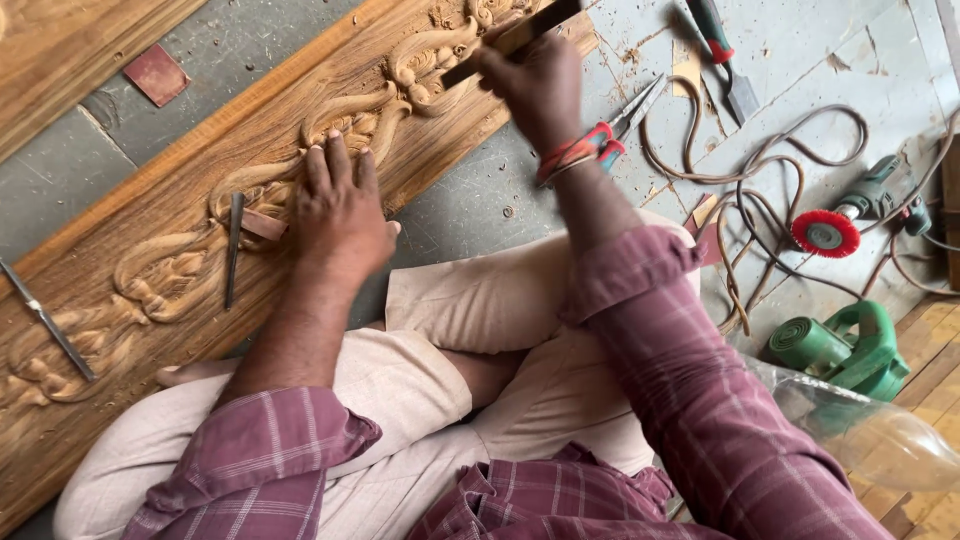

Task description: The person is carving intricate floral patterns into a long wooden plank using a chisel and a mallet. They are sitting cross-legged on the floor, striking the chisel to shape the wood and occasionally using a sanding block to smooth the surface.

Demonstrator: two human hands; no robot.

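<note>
Resting left hand point(340, 215) flat on carved plank point(180, 250); right hand point(535, 80) raised, gripping mallet point(515, 38).

Soft, even daylight fills the view, bright enough to show the grain and the relief of the carved wooden board point(180, 250) plainly. Shadows are faint and short: a thin one lies under the left hand point(340, 215) on the board, and the cables point(760, 190) cast slim dark lines on the grey floor point(480, 200). No harsh glare shows, only a pale sheen on the clear plastic bottle point(880, 435) near the right edge. The right hand point(535, 80) and the dark stick point(515, 38) it grips are slightly smeared with motion blur. The plaid sleeves point(700, 400) close to the camera look softer and stretched wide toward the bottom edge.
</note>
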